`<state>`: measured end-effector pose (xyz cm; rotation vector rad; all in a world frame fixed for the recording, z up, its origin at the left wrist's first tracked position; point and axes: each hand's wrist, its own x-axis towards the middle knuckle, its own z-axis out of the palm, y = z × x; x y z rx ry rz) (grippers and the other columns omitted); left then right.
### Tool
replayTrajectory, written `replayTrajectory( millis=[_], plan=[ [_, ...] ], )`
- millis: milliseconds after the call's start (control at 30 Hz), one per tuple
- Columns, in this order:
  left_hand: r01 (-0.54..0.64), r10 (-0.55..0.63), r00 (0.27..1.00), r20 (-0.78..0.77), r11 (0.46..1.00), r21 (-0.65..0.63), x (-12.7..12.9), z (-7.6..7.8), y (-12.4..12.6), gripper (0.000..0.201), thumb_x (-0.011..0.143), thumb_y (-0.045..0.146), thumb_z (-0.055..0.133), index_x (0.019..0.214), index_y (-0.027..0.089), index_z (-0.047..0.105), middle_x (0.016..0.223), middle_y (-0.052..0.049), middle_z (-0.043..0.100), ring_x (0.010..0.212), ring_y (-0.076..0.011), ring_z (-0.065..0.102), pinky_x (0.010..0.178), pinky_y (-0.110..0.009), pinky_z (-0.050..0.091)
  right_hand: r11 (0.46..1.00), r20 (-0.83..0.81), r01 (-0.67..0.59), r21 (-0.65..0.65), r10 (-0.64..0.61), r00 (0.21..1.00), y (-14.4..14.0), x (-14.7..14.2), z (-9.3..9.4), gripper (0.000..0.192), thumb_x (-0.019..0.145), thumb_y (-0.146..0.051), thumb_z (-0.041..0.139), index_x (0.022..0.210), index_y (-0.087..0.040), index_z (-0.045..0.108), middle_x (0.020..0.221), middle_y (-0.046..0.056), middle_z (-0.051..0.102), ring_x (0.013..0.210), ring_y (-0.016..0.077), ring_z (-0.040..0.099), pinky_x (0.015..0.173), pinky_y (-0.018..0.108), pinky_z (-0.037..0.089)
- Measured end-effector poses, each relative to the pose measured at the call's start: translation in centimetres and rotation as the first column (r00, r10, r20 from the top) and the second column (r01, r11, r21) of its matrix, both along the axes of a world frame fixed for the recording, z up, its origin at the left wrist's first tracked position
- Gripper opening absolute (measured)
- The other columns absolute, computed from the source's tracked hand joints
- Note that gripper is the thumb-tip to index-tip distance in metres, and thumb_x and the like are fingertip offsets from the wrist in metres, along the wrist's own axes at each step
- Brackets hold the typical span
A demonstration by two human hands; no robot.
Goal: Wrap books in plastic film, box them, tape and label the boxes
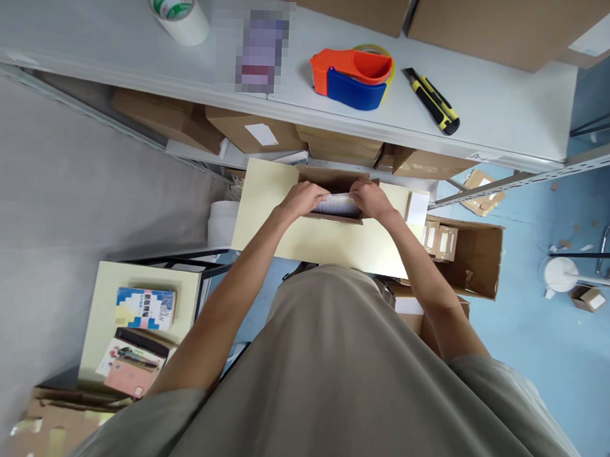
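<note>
An open cardboard box [332,219] sits on a pale yellow tabletop [265,220] in front of me. Inside it is a white, paper-like packet [338,205] with faint lines; its lower part is hidden by the box wall. My left hand [306,198] pinches the packet's upper edge on the left, fingers closed. On the right, my right hand [371,197] is closed on the same edge, close to the box's right end. A white slip or box [417,208] lies on the tabletop to the right.
Above the tabletop runs a grey shelf [289,104] bearing a tape roll [185,21], an orange-and-blue tape dispenser [353,77] and a utility knife [432,101]. Cardboard boxes [258,130] fill the level below. An open carton [477,258] stands right; books [145,308] lie lower left.
</note>
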<state>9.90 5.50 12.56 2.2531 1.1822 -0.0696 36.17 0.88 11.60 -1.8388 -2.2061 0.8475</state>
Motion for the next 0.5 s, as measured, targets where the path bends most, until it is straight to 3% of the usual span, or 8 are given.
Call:
replayTrajectory(
  millis=[100, 200, 400, 500],
  plan=[
    [0.033, -0.035, 0.999, -0.036, 0.999, -0.043, 0.4, -1.5, 0.2, 0.036, 0.110, 0.028, 0.063, 0.133, 0.024, 0.091, 0.117, -0.010, 0.091, 0.118, -0.0345, 0.084, 0.098, -0.039, 0.060, 0.999, 0.176, -0.004, -0.032, 0.010, 0.984, -0.3, -1.3, -0.3, 0.035, 0.109, -0.013, 0.056, 0.128, -0.012, 0.086, 0.133, 0.022, 0.085, 0.129, 0.0379, 0.077, 0.120, 0.052, 0.056],
    [0.020, -0.024, 0.997, -0.069, 0.998, -0.066, 0.4, -3.0, 0.2, 0.042, 0.108, 0.023, 0.067, 0.145, 0.019, 0.086, 0.135, -0.014, 0.088, 0.132, -0.0377, 0.081, 0.112, -0.044, 0.060, 0.999, 0.243, -0.015, -0.043, 0.025, 0.970, -0.7, -1.9, -0.8, 0.038, 0.108, -0.011, 0.055, 0.127, -0.014, 0.088, 0.131, 0.022, 0.087, 0.129, 0.0378, 0.077, 0.123, 0.053, 0.054],
    [-0.023, 0.018, 0.995, 0.096, 0.999, 0.046, -2.9, -4.0, -0.9, 0.083, 0.092, 0.018, 0.089, 0.171, 0.016, 0.063, 0.171, -0.019, 0.066, 0.159, -0.0388, 0.064, 0.135, -0.050, 0.050, 0.991, 0.081, 0.031, 0.128, -0.042, 0.996, -3.7, 0.3, -1.1, 0.040, 0.107, -0.015, 0.056, 0.132, -0.018, 0.086, 0.154, 0.017, 0.078, 0.155, 0.0393, 0.061, 0.133, 0.062, 0.049],
    [-0.002, -0.018, 0.984, 0.175, 0.994, 0.112, -4.8, -3.6, -1.3, 0.108, 0.090, 0.027, 0.095, 0.184, 0.014, 0.043, 0.188, -0.020, 0.044, 0.171, -0.0399, 0.049, 0.144, -0.054, 0.039, 0.951, -0.007, 0.162, 0.263, -0.166, 0.986, -6.1, 2.2, -1.3, 0.036, 0.108, -0.022, 0.059, 0.135, -0.022, 0.083, 0.168, 0.015, 0.069, 0.163, 0.0402, 0.052, 0.134, 0.066, 0.049]
  ],
)
